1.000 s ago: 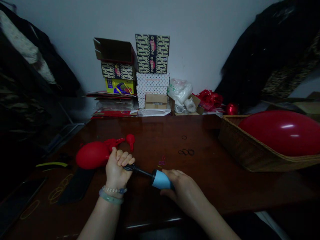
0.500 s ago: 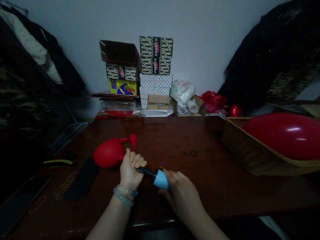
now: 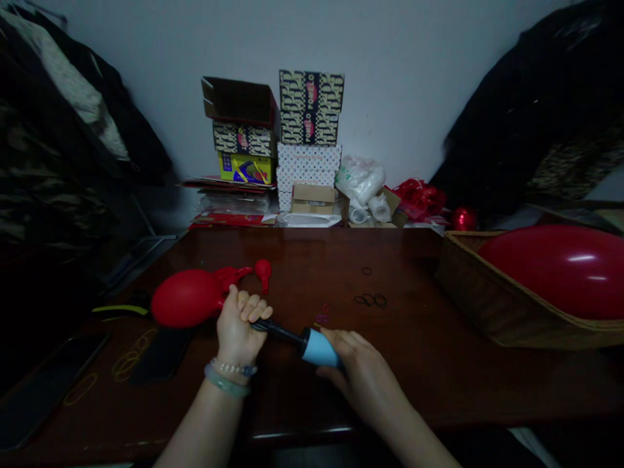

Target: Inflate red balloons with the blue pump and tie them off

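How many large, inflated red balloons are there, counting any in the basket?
2: the smaller balloon at the left hand, and the larger balloon in the wicker basket on the right. More could be hidden inside the basket.

Table (image 3: pixel 419 370): open room between the right hand (image 3: pixel 363 370) and the basket (image 3: pixel 468 305); another open strip along the far edge. Obstacles: basket, right, large balloon (image 3: pixel 550 266) above its rim; pump (image 3: pixel 319 348), spanning both hands; small balloon (image 3: pixel 185 299), left of the left hand (image 3: pixel 240 328); boxes (image 3: pixel 311 109), stacked behind the table.
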Demonstrator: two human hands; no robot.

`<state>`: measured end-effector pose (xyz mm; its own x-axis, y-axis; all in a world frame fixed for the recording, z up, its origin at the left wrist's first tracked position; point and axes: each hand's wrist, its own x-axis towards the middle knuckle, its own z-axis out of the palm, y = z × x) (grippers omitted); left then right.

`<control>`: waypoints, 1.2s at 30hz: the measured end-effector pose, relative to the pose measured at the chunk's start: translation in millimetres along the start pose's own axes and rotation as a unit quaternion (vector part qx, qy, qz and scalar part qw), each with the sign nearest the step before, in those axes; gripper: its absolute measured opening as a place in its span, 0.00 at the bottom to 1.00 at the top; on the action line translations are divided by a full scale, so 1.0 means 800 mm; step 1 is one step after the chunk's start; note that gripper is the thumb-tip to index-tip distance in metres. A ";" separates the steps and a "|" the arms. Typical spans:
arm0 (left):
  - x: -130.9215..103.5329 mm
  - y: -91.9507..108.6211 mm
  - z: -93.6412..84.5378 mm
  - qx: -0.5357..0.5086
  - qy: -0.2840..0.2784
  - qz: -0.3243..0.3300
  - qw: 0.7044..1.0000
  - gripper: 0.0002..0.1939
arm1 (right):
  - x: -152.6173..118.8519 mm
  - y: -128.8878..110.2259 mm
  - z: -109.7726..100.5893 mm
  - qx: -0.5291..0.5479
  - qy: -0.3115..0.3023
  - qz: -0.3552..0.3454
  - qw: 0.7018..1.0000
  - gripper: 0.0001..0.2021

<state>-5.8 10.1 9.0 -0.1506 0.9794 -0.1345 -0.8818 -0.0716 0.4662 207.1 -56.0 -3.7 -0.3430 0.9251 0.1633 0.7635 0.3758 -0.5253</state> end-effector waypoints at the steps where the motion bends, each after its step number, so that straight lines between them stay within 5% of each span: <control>1: 0.002 0.006 -0.002 -0.003 0.005 0.006 1.000 0.24 | 0.000 0.003 -0.004 0.001 -0.008 -0.003 1.000 0.30; 7: 0.009 0.014 -0.007 -0.006 0.006 0.015 1.000 0.24 | -0.002 0.013 -0.005 -0.014 0.005 0.000 1.000 0.30; 14: 0.003 -0.007 -0.004 -0.007 0.020 0.006 1.000 0.24 | -0.006 0.008 0.019 -0.055 0.068 0.003 0.996 0.30; 26: -0.015 -0.048 0.008 0.006 0.023 -0.020 1.000 0.24 | -0.007 -0.003 0.038 -0.035 0.069 0.005 0.997 0.30; 36: -0.007 -0.017 -0.006 -0.003 0.022 -0.026 0.999 0.23 | -0.002 -0.022 0.021 -0.013 0.003 0.023 1.000 0.30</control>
<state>4.8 4.7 -0.3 -0.1234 0.9725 -0.1974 -0.8914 -0.0212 0.4527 185.4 -65.3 -8.6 -0.3033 0.9418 0.1448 0.7929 0.3338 -0.5098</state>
